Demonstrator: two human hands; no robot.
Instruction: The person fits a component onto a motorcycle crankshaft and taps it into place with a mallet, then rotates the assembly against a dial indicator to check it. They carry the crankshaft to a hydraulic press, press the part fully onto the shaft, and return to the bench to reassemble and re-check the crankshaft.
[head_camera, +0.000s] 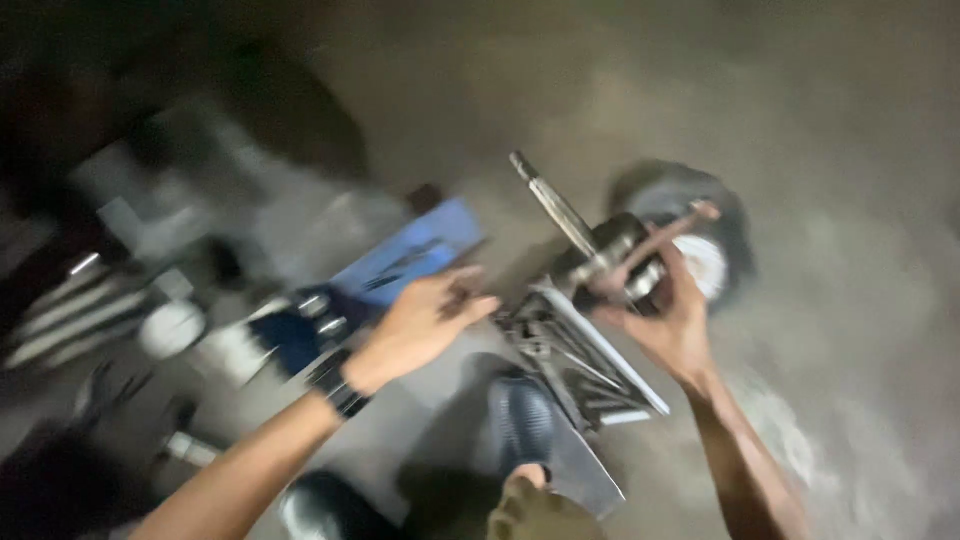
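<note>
Here, right hand (668, 312) gripping greasy grey metal shaft assembly (590, 245), left hand (425, 322) loosely open.

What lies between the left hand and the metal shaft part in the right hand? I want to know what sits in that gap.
In the head view, a tray of metal tools lies between the left hand and the shaft part held by the right hand.

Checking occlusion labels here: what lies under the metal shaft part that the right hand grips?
Under the metal shaft part, held by the right hand, sits a flat tray of metal tools on the grey floor. The hand covers the shaft's lower end; blur hides finer detail.
</note>
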